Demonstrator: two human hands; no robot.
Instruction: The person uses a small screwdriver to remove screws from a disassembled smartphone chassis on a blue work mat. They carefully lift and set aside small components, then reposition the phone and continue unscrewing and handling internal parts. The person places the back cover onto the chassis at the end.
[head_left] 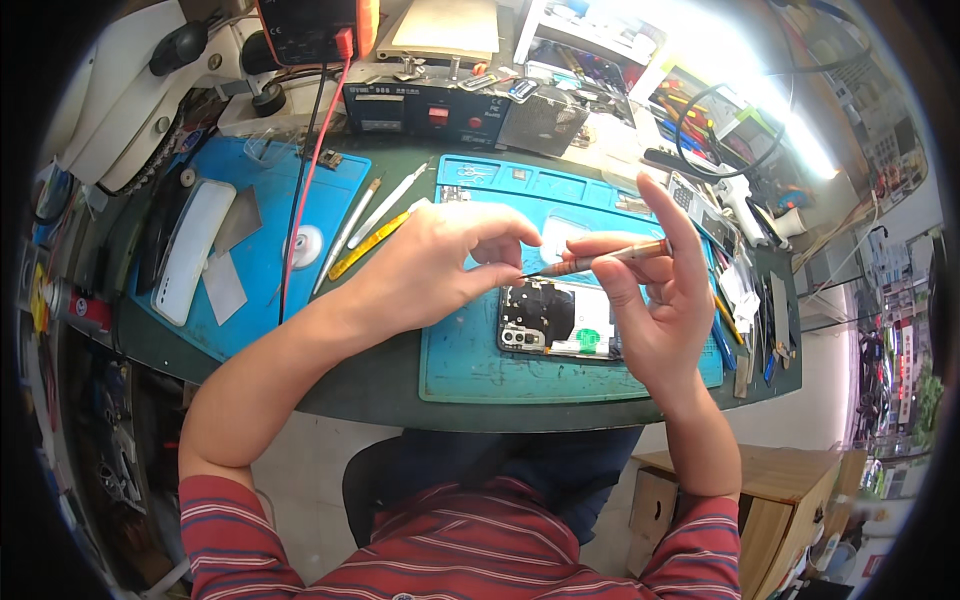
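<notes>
My right hand [670, 300] grips a slim brown screwdriver [592, 262], its dark tip pointing left. The forefinger rises past the handle's end, and the thumb presses on its near side. My left hand [440, 255] is curled, with the thumb meeting bent fingers beside the screwdriver's tip. Anything pinched there is too small to make out. Below both hands lies an opened smartphone [547, 318], its back off, showing a black inner cover, a camera block and a green patch. Its right end is partly behind my right hand. The phone rests on a blue work mat [470, 375].
A second blue mat [250, 290] at left holds a white curved shell [195, 255] and grey plates. Tweezers and a yellow knife [368, 245] lie between the mats. Red and black cables [316, 170] cross the left mat. Behind stands a black power unit [430, 112]; tools crowd the right.
</notes>
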